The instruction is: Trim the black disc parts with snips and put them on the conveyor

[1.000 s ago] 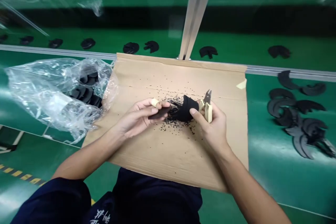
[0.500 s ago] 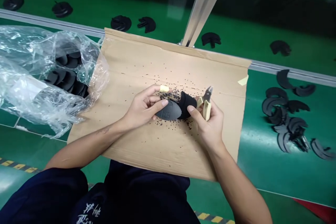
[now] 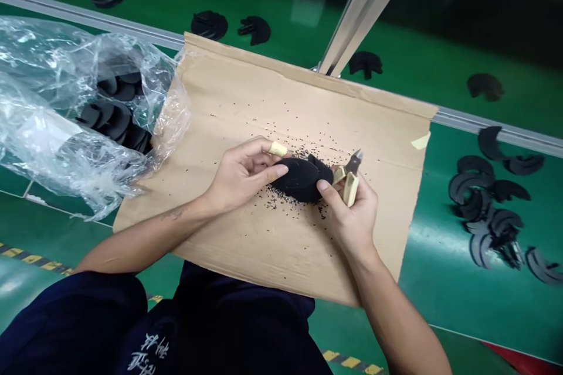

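Between both hands, above the middle of the cardboard sheet [image 3: 229, 234], is a black rounded plastic part [image 3: 297, 179]. My left hand [image 3: 241, 173] grips its left end, thumb on top; a yellow cover wraps one fingertip. My right hand [image 3: 354, 211] pinches the part's right end with the thumb and also keeps a pair of side cutters [image 3: 350, 179] in the palm. The cutters have pale yellow handles, and their metal jaws point up and away. Many tiny black offcuts [image 3: 281, 202] lie scattered on the cardboard under and around the part.
On the left, a clear plastic bag [image 3: 53, 94] holds several black parts [image 3: 116, 120]. A pile of curved black pieces [image 3: 492, 205] lies on the green surface at right. More black parts [image 3: 211, 24] sit beyond the metal rail, where an upright metal post [image 3: 367, 14] stands.
The black part has turned in my hands; its oval face now shows darker and wider, covering more of the right piece. The view has shifted slightly. Both hands keep their hold.
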`<state>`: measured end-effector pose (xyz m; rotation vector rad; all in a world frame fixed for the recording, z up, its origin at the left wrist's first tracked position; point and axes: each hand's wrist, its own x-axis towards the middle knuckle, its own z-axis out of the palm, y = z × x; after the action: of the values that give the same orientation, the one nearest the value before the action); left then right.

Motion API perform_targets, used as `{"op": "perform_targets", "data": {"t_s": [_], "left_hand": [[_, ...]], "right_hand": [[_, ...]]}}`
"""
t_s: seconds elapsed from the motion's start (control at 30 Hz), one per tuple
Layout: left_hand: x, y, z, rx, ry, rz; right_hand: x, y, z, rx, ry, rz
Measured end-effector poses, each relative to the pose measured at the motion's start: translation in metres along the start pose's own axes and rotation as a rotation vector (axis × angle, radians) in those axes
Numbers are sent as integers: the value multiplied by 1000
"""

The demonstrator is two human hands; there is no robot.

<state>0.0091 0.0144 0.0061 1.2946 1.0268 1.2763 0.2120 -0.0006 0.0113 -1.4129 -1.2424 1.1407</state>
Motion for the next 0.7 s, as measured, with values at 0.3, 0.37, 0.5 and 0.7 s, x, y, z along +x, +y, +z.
{"op": "perform_targets", "data": {"t_s": [0.3,0.37,0.5,0.7], "left_hand": [[0,0,0,194,-24,49],[-1,0,0,123,-1,-24],[-3,-2,2,86,11,-132],[-1,1,2,154,17,-75]], "right_hand": [[-4,5,3,35,-7,-14],[-3,7,3,26,22,-29],[-4,10,4,36,24,-30],[-5,10,4,48,14,-25]]}}
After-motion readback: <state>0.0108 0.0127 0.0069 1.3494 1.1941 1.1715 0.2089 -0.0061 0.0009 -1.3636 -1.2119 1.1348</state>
